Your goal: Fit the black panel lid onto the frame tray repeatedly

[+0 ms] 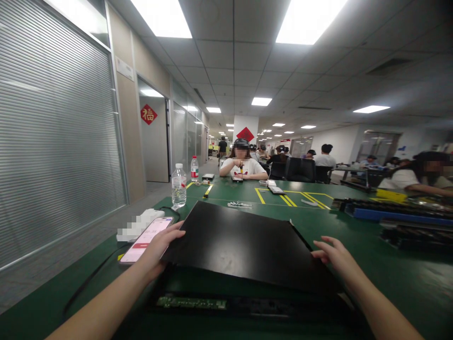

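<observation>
The fingers of the left hand (168, 245) are closed on the left edge of a black panel (237, 241); those of the right hand (332, 255) are spread at its right edge, contact unclear. The panel lies tilted above a dark strip with a green circuit board (191, 302). Green table (399, 288) shows beyond the right hand. A lit phone (146, 240) sits just beside the left hand, a clear bottle (179, 186) behind it; farther, yellow tape (260, 196) and a seated person (244, 165).
</observation>
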Available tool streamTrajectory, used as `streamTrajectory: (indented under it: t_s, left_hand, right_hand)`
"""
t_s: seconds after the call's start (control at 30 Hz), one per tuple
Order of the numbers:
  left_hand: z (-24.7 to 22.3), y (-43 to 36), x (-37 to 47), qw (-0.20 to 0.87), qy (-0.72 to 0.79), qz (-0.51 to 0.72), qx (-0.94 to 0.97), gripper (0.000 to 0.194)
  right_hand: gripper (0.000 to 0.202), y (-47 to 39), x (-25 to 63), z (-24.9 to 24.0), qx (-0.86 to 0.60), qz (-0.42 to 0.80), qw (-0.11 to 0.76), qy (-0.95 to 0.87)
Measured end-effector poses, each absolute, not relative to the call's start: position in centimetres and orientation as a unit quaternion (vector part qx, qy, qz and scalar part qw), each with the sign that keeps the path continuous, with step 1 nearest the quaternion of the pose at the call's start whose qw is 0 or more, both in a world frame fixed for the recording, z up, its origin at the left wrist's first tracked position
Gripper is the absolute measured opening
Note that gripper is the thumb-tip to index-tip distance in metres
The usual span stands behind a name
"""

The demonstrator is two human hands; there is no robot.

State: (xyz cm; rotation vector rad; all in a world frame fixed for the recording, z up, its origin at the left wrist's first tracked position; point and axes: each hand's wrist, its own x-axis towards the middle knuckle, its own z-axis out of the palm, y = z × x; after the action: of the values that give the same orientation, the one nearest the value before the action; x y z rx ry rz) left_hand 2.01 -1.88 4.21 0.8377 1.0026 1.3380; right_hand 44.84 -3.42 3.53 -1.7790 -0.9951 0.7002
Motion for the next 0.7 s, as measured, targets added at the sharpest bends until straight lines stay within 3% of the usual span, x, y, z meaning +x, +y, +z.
streamTrajectory:
  t_s: [0.33,0.7]
  left_hand:
    - [4.0,-1.8,2.2,0.597,0.427,0.575,0.362,0.053]
    - [3.3,-1.7,1.9,0.612,0.426,0.537,0.394,0.048]
  right_hand:
    - [0.069,-3.1,45.7,3.0,-0.741,0.257,0.461,-0.416]
    - [0.057,-2.7,46.1,2.6,-0.781,0.188,0.383,-0.456]
